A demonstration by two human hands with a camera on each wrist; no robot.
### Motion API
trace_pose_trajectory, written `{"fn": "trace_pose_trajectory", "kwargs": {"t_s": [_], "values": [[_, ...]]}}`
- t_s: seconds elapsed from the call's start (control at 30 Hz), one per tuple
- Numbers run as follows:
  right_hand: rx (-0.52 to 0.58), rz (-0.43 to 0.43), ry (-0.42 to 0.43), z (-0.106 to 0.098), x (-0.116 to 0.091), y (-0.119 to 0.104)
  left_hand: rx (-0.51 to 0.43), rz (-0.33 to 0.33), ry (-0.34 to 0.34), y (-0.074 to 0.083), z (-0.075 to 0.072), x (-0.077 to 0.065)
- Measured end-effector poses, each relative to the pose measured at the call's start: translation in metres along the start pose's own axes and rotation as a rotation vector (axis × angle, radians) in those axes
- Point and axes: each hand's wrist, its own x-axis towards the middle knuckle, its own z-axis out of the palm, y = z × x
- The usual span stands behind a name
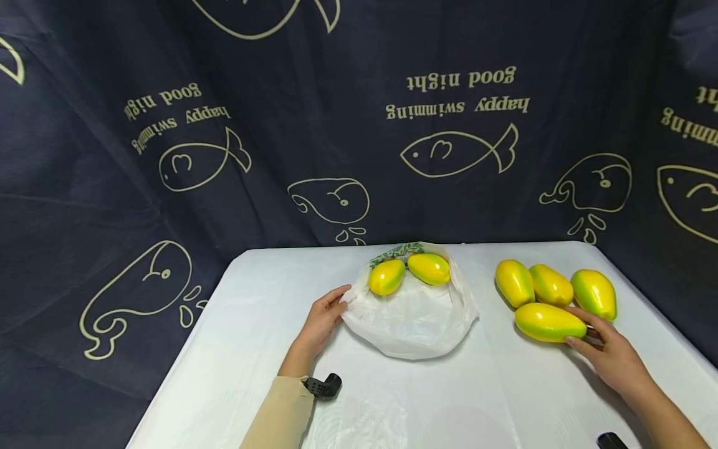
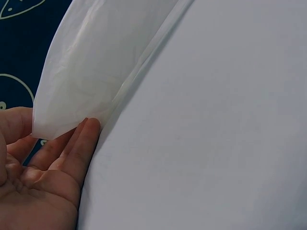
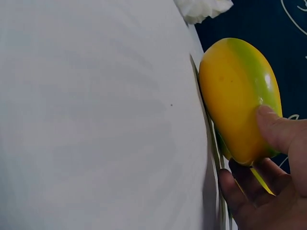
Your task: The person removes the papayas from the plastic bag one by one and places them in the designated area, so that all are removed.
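Note:
A white plastic bag [image 1: 412, 330] with a green print lies with its mouth spread wide, and two yellow-green papayas [image 1: 387, 277] rest in its far part. At its left rim my left hand [image 1: 322, 319] pinches the plastic; in the left wrist view, the bag's edge [image 2: 91, 72] passes between thumb and fingers. On the right, my right hand [image 1: 611, 355] grips a papaya [image 1: 550, 322] by its right end. The right wrist view has the thumb on the side of this papaya [image 3: 237, 96] and the other fingers curling under its narrow end.
Just behind the gripped fruit are three more papayas [image 1: 552, 285], grouped at the right. The white-covered table [image 1: 269, 293] ends at a dark curtain [image 1: 336, 125] with fish and whale drawings. A black wrist device [image 1: 324, 385] sits at my left cuff.

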Motion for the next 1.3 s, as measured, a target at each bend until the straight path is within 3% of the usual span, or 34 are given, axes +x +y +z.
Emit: {"fn": "trace_pose_trajectory", "kwargs": {"t_s": [0.27,0.57,1.07,1.3], "values": [[-0.006,-0.037,0.030,0.003,-0.001,0.005,-0.006,0.006,-0.003,0.000,0.000,0.001],[0.093,-0.160,0.086,0.010,-0.003,0.011,0.007,0.006,0.003,0.000,-0.002,0.001],[0.035,-0.098,0.077,0.006,-0.005,0.007,-0.006,0.003,-0.005,0.000,-0.001,0.001],[-0.004,-0.125,0.147,0.005,-0.007,0.003,-0.007,0.008,-0.007,0.000,-0.001,-0.001]]}}
